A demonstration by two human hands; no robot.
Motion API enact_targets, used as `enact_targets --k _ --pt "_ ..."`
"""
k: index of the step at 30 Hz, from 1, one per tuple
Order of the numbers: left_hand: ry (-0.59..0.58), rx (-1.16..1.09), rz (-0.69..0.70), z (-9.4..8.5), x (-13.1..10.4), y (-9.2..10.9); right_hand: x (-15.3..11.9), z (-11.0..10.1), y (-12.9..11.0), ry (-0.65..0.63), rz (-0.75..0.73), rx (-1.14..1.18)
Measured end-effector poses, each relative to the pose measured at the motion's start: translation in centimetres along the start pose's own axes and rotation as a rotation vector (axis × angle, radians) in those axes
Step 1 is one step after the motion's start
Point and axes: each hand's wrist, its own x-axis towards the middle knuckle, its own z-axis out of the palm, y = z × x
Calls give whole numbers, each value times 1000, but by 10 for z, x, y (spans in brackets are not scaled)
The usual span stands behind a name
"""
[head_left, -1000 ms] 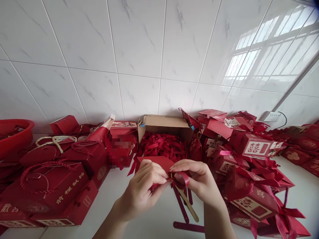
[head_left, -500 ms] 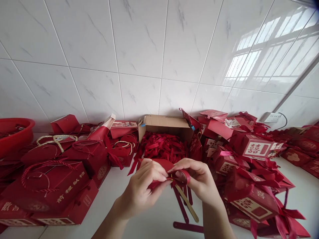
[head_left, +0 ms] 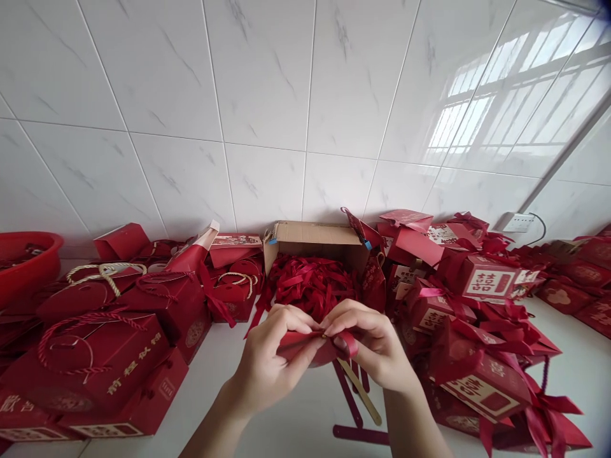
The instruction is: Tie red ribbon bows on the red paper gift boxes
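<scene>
My left hand (head_left: 281, 350) is closed, pinching the edge of a red card piece (head_left: 292, 343) between thumb and fingers. Opposite it, my right hand (head_left: 372, 346) is closed on a curled red strap (head_left: 352, 347), its fingertips meeting the left ones at the card's edge. A small gold fastener (head_left: 324, 336) shows between the fingertips. Whether the strap is joined to the card there is hidden by the fingers. Below the hands, flat dark red strips (head_left: 361, 435) and a gold strip (head_left: 366, 399) lie on the white tabletop (head_left: 296, 420).
Behind the hands a cardboard box (head_left: 315, 232) holds a heap of red ribbons (head_left: 310, 280). Red gift boxes (head_left: 114, 356) with rope handles are piled at left, near a red basin (head_left: 28, 267). Ribbon-tied boxes (head_left: 487, 369) stack at right; a power socket (head_left: 515, 222) is behind.
The fingertips have drawn closer together around the fastener, covering more of it. The red card piece has tilted, showing more of its face below the hands. The view has shifted slightly.
</scene>
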Motion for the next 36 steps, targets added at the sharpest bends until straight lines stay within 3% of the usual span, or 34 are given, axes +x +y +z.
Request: enact_targets --k 5,17,22,28,33,36 --pt "13 -67 -25 -2 3 1 3 2 -4 -29 -17 -19" --pt "94 62 171 -5 4 3 -1 1 -5 -32 -25 -16" --pt "110 63 187 -4 3 2 -2 3 -5 -18 -72 -88" --pt "68 79 199 -1 4 1 -6 7 0 76 130 -228" --pt "34 79 168 -1 2 -4 -6 10 -2 114 159 -340" --pt "17 53 141 0 1 -6 -6 11 -5 122 249 -320"
